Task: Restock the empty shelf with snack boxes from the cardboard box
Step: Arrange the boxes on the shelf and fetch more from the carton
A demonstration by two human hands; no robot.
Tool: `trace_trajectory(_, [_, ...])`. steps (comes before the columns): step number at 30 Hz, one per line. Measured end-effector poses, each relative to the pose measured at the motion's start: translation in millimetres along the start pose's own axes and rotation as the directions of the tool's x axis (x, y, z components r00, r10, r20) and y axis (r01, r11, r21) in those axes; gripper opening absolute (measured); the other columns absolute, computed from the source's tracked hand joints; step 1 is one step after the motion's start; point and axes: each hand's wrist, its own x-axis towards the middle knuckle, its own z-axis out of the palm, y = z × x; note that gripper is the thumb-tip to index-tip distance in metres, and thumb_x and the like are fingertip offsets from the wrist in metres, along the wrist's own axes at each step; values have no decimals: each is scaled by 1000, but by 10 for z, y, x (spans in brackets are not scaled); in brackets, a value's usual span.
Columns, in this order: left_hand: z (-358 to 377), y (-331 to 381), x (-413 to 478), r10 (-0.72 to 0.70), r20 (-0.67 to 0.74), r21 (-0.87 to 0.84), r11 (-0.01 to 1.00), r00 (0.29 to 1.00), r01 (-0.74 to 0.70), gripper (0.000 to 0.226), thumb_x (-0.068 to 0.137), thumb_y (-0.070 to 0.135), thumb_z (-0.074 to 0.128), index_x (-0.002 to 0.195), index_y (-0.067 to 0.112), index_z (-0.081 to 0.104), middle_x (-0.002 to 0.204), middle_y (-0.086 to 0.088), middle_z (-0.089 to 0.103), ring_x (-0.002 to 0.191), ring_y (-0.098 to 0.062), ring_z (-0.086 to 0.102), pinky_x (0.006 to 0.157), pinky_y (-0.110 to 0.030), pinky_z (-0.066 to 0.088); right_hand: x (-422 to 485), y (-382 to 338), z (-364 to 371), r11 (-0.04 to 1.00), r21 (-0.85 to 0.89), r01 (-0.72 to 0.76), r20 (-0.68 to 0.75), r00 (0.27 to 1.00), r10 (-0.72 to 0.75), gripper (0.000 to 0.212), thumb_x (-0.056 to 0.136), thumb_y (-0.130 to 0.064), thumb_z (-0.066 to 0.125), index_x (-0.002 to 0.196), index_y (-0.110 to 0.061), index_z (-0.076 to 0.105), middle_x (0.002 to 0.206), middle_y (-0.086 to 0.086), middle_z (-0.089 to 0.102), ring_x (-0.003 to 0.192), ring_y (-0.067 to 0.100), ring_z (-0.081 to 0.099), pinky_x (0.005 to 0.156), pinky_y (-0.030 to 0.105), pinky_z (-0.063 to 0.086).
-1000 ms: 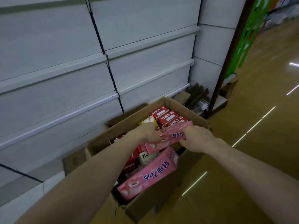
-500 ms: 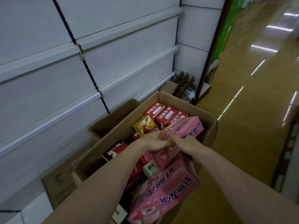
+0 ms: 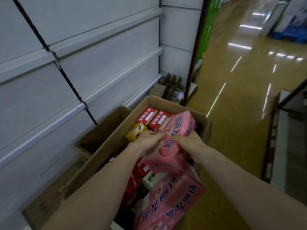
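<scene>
Snack box (image 3: pixel 177 138), pink, hangs just above the open cardboard box (image 3: pixel 167 103), long axis pointing away from the person, far end raised; left hand (image 3: pixel 147 140) grips its left edge, right hand (image 3: pixel 188 142) its right. Empty shelf (image 3: pixel 106 72) lies beyond the left hand, the nearer one.

Pink with dark blue lettering: snack box (image 3: pixel 176 140), and second pink box (image 3: pixel 171 205) at its 6 o'clock. Red boxes (image 3: pixel 147 115) with white labels at its 10 o'clock, yellow box (image 3: pixel 136 132) at 9. Brown cardboard box (image 3: pixel 106 146); pale grey shelf (image 3: pixel 99 67); tan floor (image 3: pixel 240 122).
</scene>
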Motion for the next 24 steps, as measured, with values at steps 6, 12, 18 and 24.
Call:
trace_trajectory(6, [52,417,-108,6,134,-349,936,991,42,42,86,48,68,102,9,67,96,-9,75,85,-25,72,79,-40,58,-478,-472,-405,987,-24,156,55,986,-155,46,85,-13,70,124,-16,46,96,7,70,72,18,70,54,27,55])
trace_trajectory(12, [485,1010,-366,147,289,-602,796,946,61,45,83,52,66,116,22,61,123,-13,61,105,-27,60,82,-41,57,-1020,-820,-929,902,-290,320,-61,935,-351,28,91,-18,58,115,-17,46,84,4,68,60,13,69,53,25,56])
trace_trajectory(18, [1174,1571,-893,267,270,-669,743,925,-19,50,86,54,63,120,17,65,112,-13,71,102,-29,68,77,-42,58,-1584,-934,-1605,662,-742,102,-277,853,-442,46,89,-52,49,120,-18,44,108,8,62,95,29,62,87,43,52])
trace_trajectory(24, [1842,1930,-1492,311,278,-691,722,909,-35,37,85,52,66,89,15,63,93,-11,71,87,-27,69,91,-49,53,-2535,-584,-2366,871,-482,96,-387,868,-310,45,82,-47,68,112,-19,50,92,1,65,75,16,66,58,28,55])
